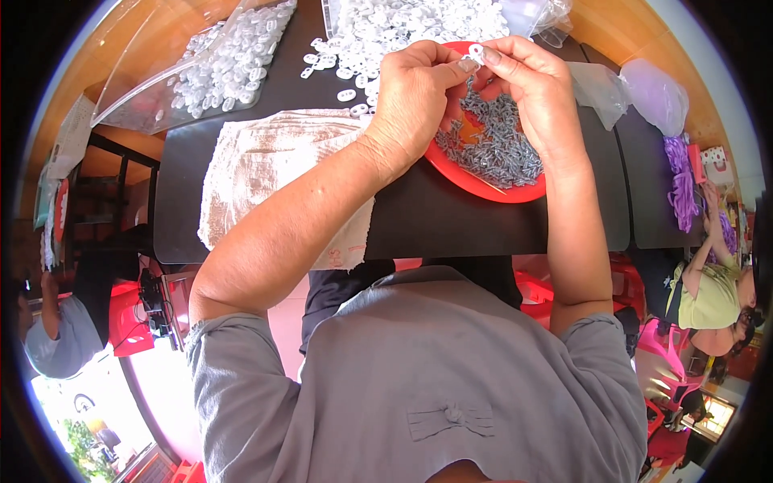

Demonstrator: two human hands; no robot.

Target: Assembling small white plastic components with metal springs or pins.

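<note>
Both my hands meet above the far side of a red bowl (483,191) heaped with small grey screw-like pieces (503,149). Between the fingertips of my right hand (535,84) is a small white oval plastic piece (476,54) with a hole in it. My left hand (415,92) is closed in a pinch right beside that piece. What lies in its fingertips is too small to name. More white oval pieces (419,20) are piled on the dark table beyond my hands, with a few loose ones to the left.
A folded cream cloth (266,161) lies left of the bowl on the table (181,201). At the far left, a clear plastic bag (137,109) holds more white pieces. Clear bags (600,92) and a purple bundle (680,181) are at right. People sit at both sides.
</note>
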